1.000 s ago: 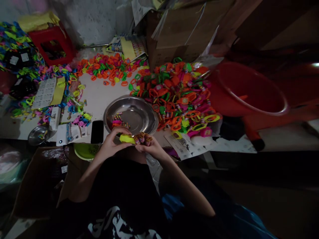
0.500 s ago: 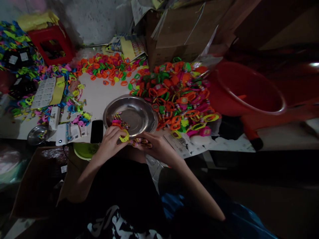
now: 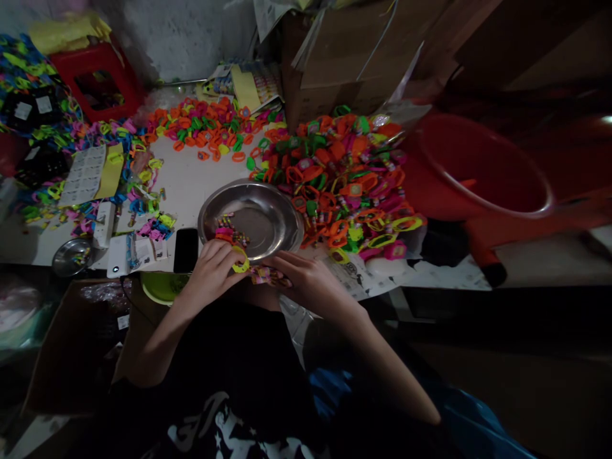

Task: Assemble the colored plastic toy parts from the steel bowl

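My left hand [image 3: 214,271] is closed round a yellow toy watch [image 3: 242,261] at the near rim of a steel bowl [image 3: 275,226]. My right hand [image 3: 302,275] curls over a cluster of small multicoloured tube-like pieces [image 3: 268,276], just right of the watch; the fingertips are partly hidden. Inside the bowl, at its left side, lie several small colourful tubes [image 3: 225,221], and pink and orange pieces [image 3: 224,234] show beside my left fingers. A big heap of orange, green and pink toy watches [image 3: 344,188] touches the bowl's right side.
Orange and green watches [image 3: 205,127] are spread behind the bowl. A phone [image 3: 185,250], a power bank [image 3: 117,257] and a small metal dish [image 3: 71,257] line the table's front left. On the right stands a red basin [image 3: 488,172]; a cardboard box [image 3: 354,57] is at the back.
My right hand and forearm have shifted slightly rightward, and the pieces at its fingertips have turned a little. The left hand stays on the yellow toy watch.
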`<state>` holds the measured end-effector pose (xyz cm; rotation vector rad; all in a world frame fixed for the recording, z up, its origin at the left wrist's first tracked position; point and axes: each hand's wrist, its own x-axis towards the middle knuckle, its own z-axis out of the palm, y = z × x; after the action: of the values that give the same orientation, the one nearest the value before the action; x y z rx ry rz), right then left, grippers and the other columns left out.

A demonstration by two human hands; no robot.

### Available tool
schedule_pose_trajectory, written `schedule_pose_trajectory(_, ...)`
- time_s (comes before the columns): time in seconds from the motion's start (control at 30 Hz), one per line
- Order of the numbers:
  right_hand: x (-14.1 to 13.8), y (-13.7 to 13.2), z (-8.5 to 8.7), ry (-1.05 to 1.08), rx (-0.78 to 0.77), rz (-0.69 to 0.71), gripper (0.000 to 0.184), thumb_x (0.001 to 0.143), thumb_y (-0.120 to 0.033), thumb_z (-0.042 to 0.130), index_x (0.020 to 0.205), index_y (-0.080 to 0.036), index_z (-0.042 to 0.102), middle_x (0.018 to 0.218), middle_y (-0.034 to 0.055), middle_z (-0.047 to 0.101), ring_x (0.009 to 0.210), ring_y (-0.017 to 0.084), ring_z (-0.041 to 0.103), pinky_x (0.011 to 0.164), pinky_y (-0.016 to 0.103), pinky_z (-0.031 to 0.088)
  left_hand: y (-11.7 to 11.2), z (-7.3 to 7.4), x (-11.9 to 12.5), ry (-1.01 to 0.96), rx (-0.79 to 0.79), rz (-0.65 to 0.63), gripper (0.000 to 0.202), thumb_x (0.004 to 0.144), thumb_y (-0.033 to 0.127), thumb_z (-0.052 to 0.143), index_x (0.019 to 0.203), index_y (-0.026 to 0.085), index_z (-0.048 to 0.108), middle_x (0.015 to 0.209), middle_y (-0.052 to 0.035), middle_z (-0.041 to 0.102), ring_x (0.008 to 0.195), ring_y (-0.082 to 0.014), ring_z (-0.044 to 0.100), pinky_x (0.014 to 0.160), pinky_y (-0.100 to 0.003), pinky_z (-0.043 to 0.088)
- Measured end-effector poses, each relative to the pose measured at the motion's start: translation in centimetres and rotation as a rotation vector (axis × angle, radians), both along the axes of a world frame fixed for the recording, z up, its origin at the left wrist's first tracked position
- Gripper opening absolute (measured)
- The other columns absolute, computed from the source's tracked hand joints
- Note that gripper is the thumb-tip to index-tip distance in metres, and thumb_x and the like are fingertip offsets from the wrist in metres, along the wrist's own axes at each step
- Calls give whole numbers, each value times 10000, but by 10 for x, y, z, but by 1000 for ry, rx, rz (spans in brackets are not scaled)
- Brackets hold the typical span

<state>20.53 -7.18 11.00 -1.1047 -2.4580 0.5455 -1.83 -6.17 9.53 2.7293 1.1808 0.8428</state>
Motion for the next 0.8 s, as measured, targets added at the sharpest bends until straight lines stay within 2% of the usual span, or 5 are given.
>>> schedule_pose_trajectory(0.17, 2, 2, 2, 17, 20, 71, 203, 890, -232, 546, 1070, -146, 580, 936, 93, 648, 854, 191, 624, 662, 251, 436, -3, 3, 4, 231, 52, -84, 194, 905, 333, 529, 892, 141, 550, 872, -65, 564, 908, -218, 486, 866, -350, 390)
schedule_pose_trajectory(0.3, 4, 3, 5, 34, -60, 98, 161, 852, -265, 591, 963, -148, 601, 853, 73, 660, 768, 180, 634, 616, 247, 411, -5, -3, 6, 278, 63, -176, 235, 931, 337, 476, 845, 127, 537, 814, -60, 540, 850, -210, 481, 811, -332, 388)
schedule_pose_trajectory(0.57, 2, 2, 3, -41, -90, 52, 194, 851, -262, 594, 1012, -159, 624, 937, 93, 671, 835, 196, 644, 670, 260, 440, -2, -6, 2, 225, -8, -90, 196, 933, 326, 476, 880, 141, 511, 851, -58, 553, 852, -205, 477, 793, -326, 372)
schedule_pose_trajectory(0.8, 1, 2, 3, -45, -65, 56, 207, 836, -232, 601, 1032, -168, 618, 950, 85, 658, 850, 185, 628, 707, 268, 454, -5, -6, 3, 222, -32, -72, 192, 938, 330, 461, 899, 151, 519, 876, -64, 563, 864, -208, 484, 796, -329, 373)
